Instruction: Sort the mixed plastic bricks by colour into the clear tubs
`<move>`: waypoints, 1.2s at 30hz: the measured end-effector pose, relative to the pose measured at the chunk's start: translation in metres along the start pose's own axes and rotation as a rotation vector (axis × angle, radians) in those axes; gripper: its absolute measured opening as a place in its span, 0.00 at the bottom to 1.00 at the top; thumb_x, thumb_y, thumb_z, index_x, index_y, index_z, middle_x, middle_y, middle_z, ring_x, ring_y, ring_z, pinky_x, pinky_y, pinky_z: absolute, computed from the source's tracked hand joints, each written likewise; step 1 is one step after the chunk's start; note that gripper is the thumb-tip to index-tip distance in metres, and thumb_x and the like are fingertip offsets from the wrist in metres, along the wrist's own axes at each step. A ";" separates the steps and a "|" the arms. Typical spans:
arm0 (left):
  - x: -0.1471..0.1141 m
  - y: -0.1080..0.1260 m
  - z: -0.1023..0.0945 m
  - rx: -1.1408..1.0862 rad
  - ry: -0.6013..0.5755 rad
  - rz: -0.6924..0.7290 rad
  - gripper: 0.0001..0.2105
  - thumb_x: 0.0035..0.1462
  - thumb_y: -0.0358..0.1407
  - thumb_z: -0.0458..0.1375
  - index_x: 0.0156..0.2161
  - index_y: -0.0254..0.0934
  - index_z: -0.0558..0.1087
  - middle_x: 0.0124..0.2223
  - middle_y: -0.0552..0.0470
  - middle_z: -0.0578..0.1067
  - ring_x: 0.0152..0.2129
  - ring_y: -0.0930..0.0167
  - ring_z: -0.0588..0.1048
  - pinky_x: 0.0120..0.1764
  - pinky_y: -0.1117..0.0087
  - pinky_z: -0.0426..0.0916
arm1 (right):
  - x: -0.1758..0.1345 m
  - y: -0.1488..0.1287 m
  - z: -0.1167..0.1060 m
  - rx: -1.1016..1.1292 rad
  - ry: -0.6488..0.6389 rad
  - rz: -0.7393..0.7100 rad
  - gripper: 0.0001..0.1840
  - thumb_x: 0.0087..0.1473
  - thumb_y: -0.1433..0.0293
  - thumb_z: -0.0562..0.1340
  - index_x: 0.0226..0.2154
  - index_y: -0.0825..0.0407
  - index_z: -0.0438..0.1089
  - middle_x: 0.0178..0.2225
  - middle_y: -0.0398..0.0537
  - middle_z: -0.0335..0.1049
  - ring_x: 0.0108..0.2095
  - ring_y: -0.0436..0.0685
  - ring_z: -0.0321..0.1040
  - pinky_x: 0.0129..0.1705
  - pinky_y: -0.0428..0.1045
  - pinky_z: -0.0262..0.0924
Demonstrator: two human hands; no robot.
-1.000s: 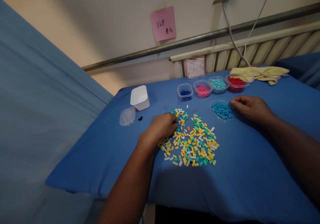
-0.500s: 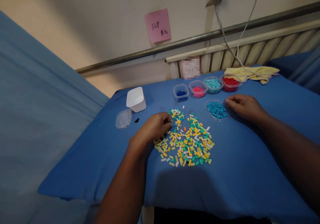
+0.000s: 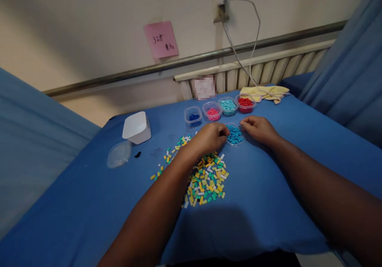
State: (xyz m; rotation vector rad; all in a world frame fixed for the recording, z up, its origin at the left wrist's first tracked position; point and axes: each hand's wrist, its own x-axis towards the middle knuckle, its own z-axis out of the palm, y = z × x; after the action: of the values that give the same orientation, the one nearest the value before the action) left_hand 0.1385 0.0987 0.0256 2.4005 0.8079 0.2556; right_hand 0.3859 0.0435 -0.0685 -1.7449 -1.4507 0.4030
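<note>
My left hand [image 3: 210, 137] is at the left rim of a clear plastic dish [image 3: 235, 145] with small blue bricks [image 3: 235, 133] in it. Its thumb and fingers are pinched together; whatever is between them is hidden. At the dish's upper right edge rests my right hand [image 3: 259, 128], fingers closed with the tips against or very near the rim. I cannot tell whether it grips the rim. Beneath my left wrist and forearm spreads a loose pile of small yellow, green and white bricks [image 3: 209, 179], partly covered by the arm.
Behind the dish stand clear tubs of dark blue [image 3: 193, 117], pink [image 3: 213, 114], light turquoise [image 3: 228, 105] and red bricks [image 3: 245, 104]. A yellow cloth [image 3: 264, 93] lies at the back right. On the left are a white box [image 3: 136, 128], a clear lid [image 3: 119, 154] and a small black piece [image 3: 137, 154].
My left hand has moved from the brick pile, where a blue brick showed at its fingertips, rightward to the dish. My right hand stays by the dish. The camera view has turned right.
</note>
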 end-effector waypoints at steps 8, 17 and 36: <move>0.040 0.017 0.019 0.050 0.017 0.088 0.12 0.62 0.26 0.61 0.49 0.36 0.82 0.44 0.49 0.84 0.39 0.66 0.80 0.44 0.66 0.72 | 0.001 0.001 0.000 0.009 0.006 -0.024 0.17 0.65 0.56 0.61 0.37 0.48 0.81 0.35 0.47 0.84 0.34 0.59 0.76 0.36 0.51 0.63; -0.064 -0.036 -0.064 0.068 0.162 -0.231 0.10 0.64 0.38 0.62 0.46 0.36 0.83 0.38 0.51 0.83 0.33 0.68 0.78 0.36 0.68 0.68 | -0.005 0.002 -0.001 -0.011 0.015 -0.014 0.18 0.63 0.54 0.61 0.34 0.48 0.80 0.32 0.47 0.82 0.32 0.59 0.74 0.35 0.52 0.62; -0.113 -0.045 -0.037 0.429 0.108 -0.350 0.07 0.66 0.33 0.58 0.43 0.38 0.79 0.41 0.47 0.84 0.34 0.64 0.78 0.34 0.66 0.62 | -0.008 0.000 -0.004 -0.032 -0.001 0.045 0.18 0.61 0.52 0.62 0.33 0.46 0.80 0.32 0.48 0.83 0.34 0.62 0.77 0.37 0.55 0.64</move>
State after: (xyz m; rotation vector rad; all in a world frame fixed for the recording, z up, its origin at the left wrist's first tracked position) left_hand 0.0134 0.0763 0.0295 2.5859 1.4352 0.0750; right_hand 0.3864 0.0342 -0.0678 -1.8060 -1.4273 0.4066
